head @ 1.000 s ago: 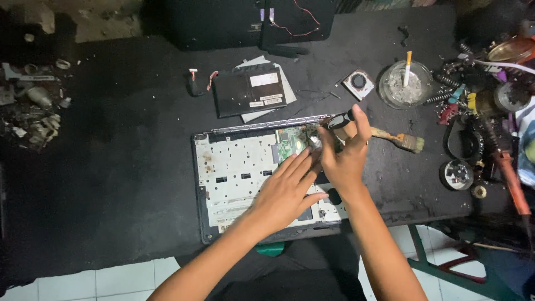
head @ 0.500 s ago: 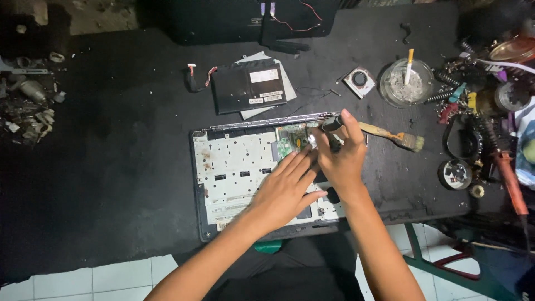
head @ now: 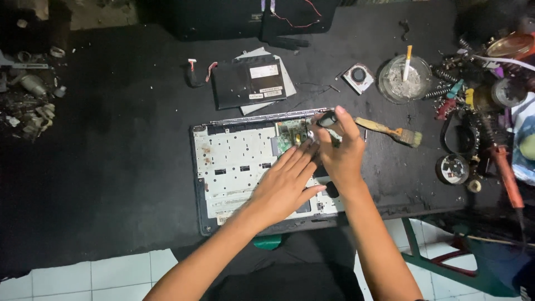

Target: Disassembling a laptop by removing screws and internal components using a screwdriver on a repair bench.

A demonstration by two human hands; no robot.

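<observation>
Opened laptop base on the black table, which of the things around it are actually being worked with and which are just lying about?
In use:
opened laptop base
green circuit board inside it
left hand, flat on the base
right hand, gripping a black-handled tool

Lying about:
paintbrush
glass ashtray
small fan
black drive on papers
soldering iron

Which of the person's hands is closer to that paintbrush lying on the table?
Right. The right hand sits just left of the paintbrush, not touching it; the left hand lies farther left, flat on the opened laptop.
</observation>
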